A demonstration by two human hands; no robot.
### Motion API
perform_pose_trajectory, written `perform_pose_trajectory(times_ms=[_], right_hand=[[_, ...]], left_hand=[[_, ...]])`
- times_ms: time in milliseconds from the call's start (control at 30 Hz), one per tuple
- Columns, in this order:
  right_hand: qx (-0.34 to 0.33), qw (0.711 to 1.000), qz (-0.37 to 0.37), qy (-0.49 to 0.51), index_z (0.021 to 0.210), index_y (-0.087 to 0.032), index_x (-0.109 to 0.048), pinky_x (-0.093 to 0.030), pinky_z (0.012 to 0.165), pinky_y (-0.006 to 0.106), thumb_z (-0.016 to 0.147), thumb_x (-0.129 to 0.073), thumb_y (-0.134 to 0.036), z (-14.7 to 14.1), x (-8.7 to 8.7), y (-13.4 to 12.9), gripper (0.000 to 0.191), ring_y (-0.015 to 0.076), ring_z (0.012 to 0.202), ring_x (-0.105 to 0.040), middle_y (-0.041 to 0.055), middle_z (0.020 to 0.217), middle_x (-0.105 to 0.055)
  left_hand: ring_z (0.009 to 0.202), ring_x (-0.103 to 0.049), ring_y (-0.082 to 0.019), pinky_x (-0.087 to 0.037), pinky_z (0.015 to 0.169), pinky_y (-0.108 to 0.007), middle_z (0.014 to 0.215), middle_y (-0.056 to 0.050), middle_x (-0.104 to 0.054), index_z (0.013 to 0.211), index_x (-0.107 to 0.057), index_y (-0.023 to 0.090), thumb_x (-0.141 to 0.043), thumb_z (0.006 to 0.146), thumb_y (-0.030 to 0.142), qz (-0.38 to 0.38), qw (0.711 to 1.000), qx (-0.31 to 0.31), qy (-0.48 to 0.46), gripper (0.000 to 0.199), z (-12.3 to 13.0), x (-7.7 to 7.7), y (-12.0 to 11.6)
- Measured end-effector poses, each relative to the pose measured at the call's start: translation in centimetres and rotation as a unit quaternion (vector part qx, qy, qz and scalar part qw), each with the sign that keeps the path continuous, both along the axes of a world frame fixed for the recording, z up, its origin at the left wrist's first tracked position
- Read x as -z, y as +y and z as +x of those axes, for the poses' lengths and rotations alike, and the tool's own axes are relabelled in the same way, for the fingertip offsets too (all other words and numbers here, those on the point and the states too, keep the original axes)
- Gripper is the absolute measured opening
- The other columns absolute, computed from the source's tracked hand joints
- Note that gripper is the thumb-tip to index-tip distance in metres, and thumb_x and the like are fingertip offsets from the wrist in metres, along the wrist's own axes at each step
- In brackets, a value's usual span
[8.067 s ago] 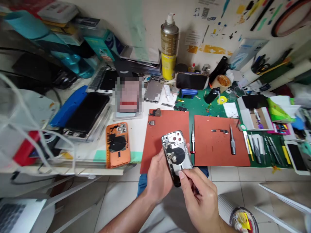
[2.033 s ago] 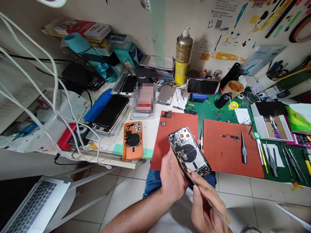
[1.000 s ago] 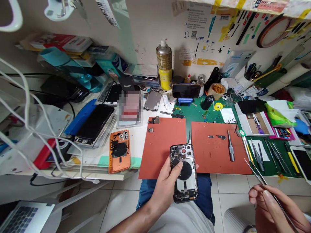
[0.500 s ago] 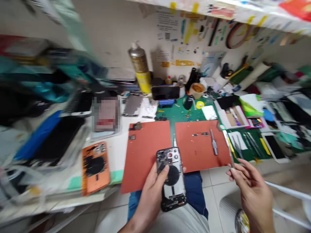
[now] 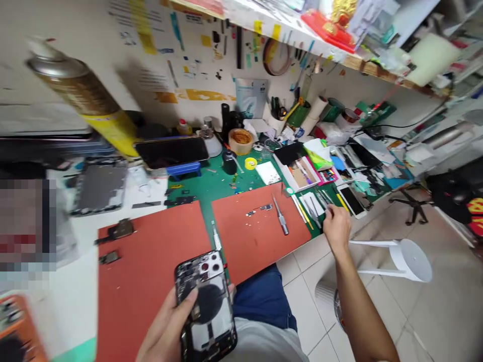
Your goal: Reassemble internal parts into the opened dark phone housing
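Observation:
My left hand [image 5: 169,322] grips an opened phone [image 5: 207,306] with a black round coil, bare circuitry and camera lenses at its top end. The thumb lies across its inner face, with fingertips at the far edge. Over the row of tools at the bench's right front is my right hand [image 5: 337,223], its fingers pinched together; what they hold is hidden. Beside it are metal tweezers [image 5: 312,205] on a white pad and a yellow stick tool [image 5: 342,202]. A grey screwdriver [image 5: 281,216] lies on the right red mat [image 5: 260,251], near small phone parts [image 5: 260,209].
Left red mat [image 5: 151,281] carries metal parts [image 5: 121,230]. An orange phone housing [image 5: 17,332] is at the lower left. Behind stand a spray can [image 5: 86,100], a propped phone [image 5: 171,151] and a tape roll [image 5: 240,141]. A white stool [image 5: 413,261] and bin [image 5: 327,296] are at right.
The view has turned right. My right hand has moved forward from the bench's front edge to the row of tools, and its thin metal tool no longer shows clearly. My left hand still holds the phone.

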State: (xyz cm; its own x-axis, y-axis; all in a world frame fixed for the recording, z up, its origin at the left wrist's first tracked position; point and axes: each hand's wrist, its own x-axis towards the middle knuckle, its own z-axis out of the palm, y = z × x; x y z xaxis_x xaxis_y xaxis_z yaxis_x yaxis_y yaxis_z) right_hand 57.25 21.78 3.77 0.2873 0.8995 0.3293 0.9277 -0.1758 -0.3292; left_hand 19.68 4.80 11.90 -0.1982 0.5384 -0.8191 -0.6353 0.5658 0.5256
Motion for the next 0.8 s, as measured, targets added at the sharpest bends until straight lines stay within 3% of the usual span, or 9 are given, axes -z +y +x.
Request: perform_pose_trajectory(times_ms=[233, 300, 367, 433, 500, 567, 633, 733, 800], right_hand=[[-0.043, 0.999, -0.005, -0.028, 0.106, -0.008, -0.082, -0.049, 0.091, 0.059, 0.092, -0.052, -0.032, -0.1, 0.1, 1.8, 0.041, 0.0418, 0.095, -0.065, 0.0251, 0.091, -0.073], [-0.062, 0.998, 0.015, -0.029, 0.109, -0.009, -0.082, -0.050, 0.091, 0.058, 0.097, -0.051, -0.039, -1.9, -0.9, 0.6, 0.045, 0.0419, 0.095, -0.067, 0.0250, 0.095, -0.075], [-0.103, 0.994, 0.041, -0.018, 0.110, -0.016, -0.083, -0.052, 0.087, 0.048, 0.102, -0.055, -0.047, -4.8, -2.5, -1.5, 0.043, 0.0350, 0.091, -0.070, 0.0189, 0.099, -0.078], [-0.194, 0.978, 0.072, 0.039, 0.107, -0.022, -0.083, -0.053, 0.082, 0.038, 0.102, -0.065, -0.047, -8.0, -4.3, -3.8, 0.032, 0.0265, 0.086, -0.074, 0.0118, 0.102, -0.082], [-0.245, 0.964, 0.036, 0.099, 0.098, -0.023, -0.082, -0.052, 0.077, 0.033, 0.102, -0.067, -0.048, -10.7, -5.4, -5.3, 0.030, 0.0226, 0.080, -0.074, 0.0078, 0.094, -0.082], [-0.232, 0.965, -0.008, 0.121, 0.101, -0.021, -0.081, -0.053, 0.079, 0.033, 0.105, -0.060, -0.053, -12.1, -5.6, -5.7, 0.038, 0.0226, 0.083, -0.076, 0.0083, 0.098, -0.084], [-0.194, 0.975, -0.032, 0.100, 0.096, -0.020, -0.081, -0.051, 0.072, 0.032, 0.107, -0.056, -0.055, -11.6, -5.0, -5.3, 0.044, 0.0207, 0.072, -0.073, 0.0072, 0.090, -0.083], [-0.126, 0.988, -0.066, 0.056, 0.087, -0.020, -0.079, -0.049, 0.067, 0.032, 0.109, -0.054, -0.054, -8.7, -3.7, -4.4, 0.047, 0.0198, 0.061, -0.068, 0.0047, 0.073, -0.077], [-0.086, 0.992, -0.086, 0.034, 0.092, -0.020, -0.078, -0.053, 0.073, 0.033, 0.109, -0.056, -0.050, -6.5, -3.0, -3.8, 0.041, 0.0210, 0.069, -0.071, 0.0053, 0.078, -0.078]], left_hand=[[0.110, -0.081, -0.040, -0.066, 0.094, -0.047, 0.112, -0.018, -0.085, 0.137, -0.068, 0.016, -0.091, 0.082, 0.045, 0.088, 0.995, -0.034, -0.033, 0.066, 0.8, 0.7, -0.7], [0.110, -0.081, -0.040, -0.065, 0.096, -0.049, 0.110, -0.018, -0.085, 0.136, -0.069, 0.016, -0.090, 0.084, 0.046, 0.101, 0.994, -0.030, -0.040, 0.063, 0.8, 1.1, -0.8], [0.109, -0.081, -0.039, -0.065, 0.098, -0.050, 0.112, -0.018, -0.084, 0.138, -0.069, 0.016, -0.090, 0.084, 0.047, 0.109, 0.993, -0.016, -0.040, 0.065, 0.7, 1.5, -0.9], [0.108, -0.082, -0.039, -0.065, 0.098, -0.050, 0.114, -0.018, -0.084, 0.141, -0.068, 0.018, -0.090, 0.084, 0.049, 0.111, 0.993, -0.001, -0.041, 0.069, 0.6, 1.8, -1.1], [0.108, -0.082, -0.040, -0.065, 0.097, -0.051, 0.115, -0.018, -0.084, 0.143, -0.067, 0.018, -0.091, 0.083, 0.050, 0.108, 0.993, 0.009, -0.044, 0.073, 0.5, 1.7, -1.4], [0.110, -0.081, -0.040, -0.066, 0.098, -0.051, 0.117, -0.017, -0.084, 0.147, -0.065, 0.019, -0.093, 0.080, 0.049, 0.096, 0.994, 0.003, -0.046, 0.078, 0.3, 1.6, -1.7], [0.114, -0.080, -0.039, -0.065, 0.102, -0.050, 0.119, -0.014, -0.084, 0.150, -0.064, 0.022, -0.097, 0.075, 0.044, 0.071, 0.996, -0.018, -0.042, 0.084, -0.1, 1.4, -1.8], [0.117, -0.079, -0.040, -0.063, 0.106, -0.051, 0.120, -0.010, -0.085, 0.150, -0.065, 0.025, -0.095, 0.074, 0.037, 0.013, 0.998, -0.050, -0.045, 0.083, -0.8, 1.5, -1.5], [0.119, -0.078, -0.040, -0.061, 0.108, -0.055, 0.120, -0.010, -0.085, 0.153, -0.063, 0.026, -0.087, 0.079, 0.036, -0.007, 0.997, -0.064, -0.050, 0.078, -1.1, 1.6, -1.1]])
